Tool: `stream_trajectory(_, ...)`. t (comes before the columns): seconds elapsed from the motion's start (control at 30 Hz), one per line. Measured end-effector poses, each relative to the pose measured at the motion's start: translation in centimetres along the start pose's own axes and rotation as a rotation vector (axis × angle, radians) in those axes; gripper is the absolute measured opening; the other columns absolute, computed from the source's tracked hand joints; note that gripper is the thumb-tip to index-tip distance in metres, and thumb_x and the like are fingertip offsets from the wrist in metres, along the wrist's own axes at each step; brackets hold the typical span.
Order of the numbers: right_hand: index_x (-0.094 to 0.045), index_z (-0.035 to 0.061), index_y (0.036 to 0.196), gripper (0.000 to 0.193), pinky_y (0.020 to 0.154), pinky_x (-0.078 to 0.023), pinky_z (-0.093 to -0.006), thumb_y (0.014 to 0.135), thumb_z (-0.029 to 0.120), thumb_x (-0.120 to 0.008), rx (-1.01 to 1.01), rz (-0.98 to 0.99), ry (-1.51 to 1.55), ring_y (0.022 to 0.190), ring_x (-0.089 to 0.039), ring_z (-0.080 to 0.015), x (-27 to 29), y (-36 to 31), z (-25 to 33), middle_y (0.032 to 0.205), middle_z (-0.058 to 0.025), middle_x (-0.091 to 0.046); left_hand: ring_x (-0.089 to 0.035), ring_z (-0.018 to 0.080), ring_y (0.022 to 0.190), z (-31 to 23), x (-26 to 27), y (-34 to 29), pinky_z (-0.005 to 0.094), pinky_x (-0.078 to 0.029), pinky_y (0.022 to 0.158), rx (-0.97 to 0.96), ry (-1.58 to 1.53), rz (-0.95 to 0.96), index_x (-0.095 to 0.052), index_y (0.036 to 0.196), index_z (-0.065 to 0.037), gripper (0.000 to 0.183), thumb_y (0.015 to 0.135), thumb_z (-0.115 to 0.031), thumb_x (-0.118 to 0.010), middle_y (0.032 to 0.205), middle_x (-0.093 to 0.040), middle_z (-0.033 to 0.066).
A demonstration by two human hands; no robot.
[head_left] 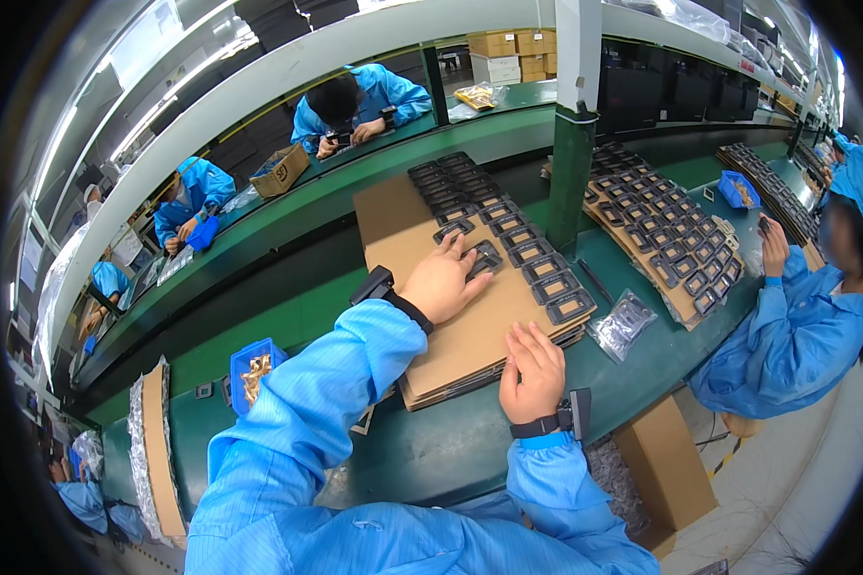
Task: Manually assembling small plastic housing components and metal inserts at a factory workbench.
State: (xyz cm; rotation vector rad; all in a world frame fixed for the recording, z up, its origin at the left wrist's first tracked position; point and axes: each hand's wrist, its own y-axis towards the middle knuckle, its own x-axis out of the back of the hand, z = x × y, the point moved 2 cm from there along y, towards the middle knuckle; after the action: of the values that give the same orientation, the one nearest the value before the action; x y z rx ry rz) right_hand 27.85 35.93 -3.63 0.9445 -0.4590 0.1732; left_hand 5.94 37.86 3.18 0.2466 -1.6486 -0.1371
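Observation:
My left hand (441, 280) reaches over the stack of brown cardboard sheets (393, 225), its thumb and fingers around a small black plastic frame (487, 257) that lies on the top sheet. Beside that frame, rows of similar black frames (531, 251) cover the right and far part of the sheet. My right hand (532, 372) rests at the near right edge of the stack, its fingers stretched out and holding nothing. Each of my wrists wears a black strapped device.
A blue bin (256, 374) of brass-coloured parts stands left of my left arm. To the right are a clear plastic bag (623, 326), a green post (571, 182) and another frame-covered cardboard sheet (676, 278). A co-worker (786, 326) sits there; an open carton (666, 460) is below the bench.

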Motion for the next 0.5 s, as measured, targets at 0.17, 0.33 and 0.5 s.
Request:
stream_trajectory(0.17, -0.072, 0.0024, 0.109, 0.031, 0.098, -0.045, -0.0466, 0.079, 0.003, -0.063, 0.004, -0.005, 0.011, 0.122, -0.06, -0.0334, 0.0, 0.0, 0.1, 0.122, -0.0122, -0.07, -0.041, 0.0434, 0.14, -0.5, 0.0, -1.0, 0.044, -0.039, 0.113, -0.007, 0.112, -0.073, -0.059, 0.133, 0.004, 0.059, 0.097, -0.042, -0.059, 0.146, -0.048, 0.0294)
stream_trajectory(0.33, -0.072, 0.002, 0.108, 0.031, 0.097, -0.045, -0.0462, 0.079, 0.003, -0.063, 0.01, -0.008, 0.009, 0.121, -0.06, -0.0333, 0.0, -0.1, 0.1, 0.122, -0.0122, -0.07, -0.051, 0.0366, 0.128, -0.1, -0.3, -1.2, 0.0427, -0.047, 0.104, -0.106, 0.144, -0.159, -0.061, 0.131, 0.0, 0.05, 0.094, -0.032, -0.064, 0.138, -0.056, 0.0197)
stream_trajectory(0.5, -0.072, 0.0022, 0.108, 0.031, 0.097, -0.045, -0.046, 0.079, 0.004, -0.063, 0.014, -0.013, 0.007, 0.121, -0.06, -0.033, 0.0, 0.1, 0.0, 0.121, -0.0122, -0.07, -0.05, 0.0323, 0.13, -1.6, 1.3, -1.7, 0.0412, -0.049, 0.102, -0.146, 0.186, -0.188, -0.058, 0.136, -0.003, 0.05, 0.095, -0.031, -0.062, 0.142, -0.054, 0.014)
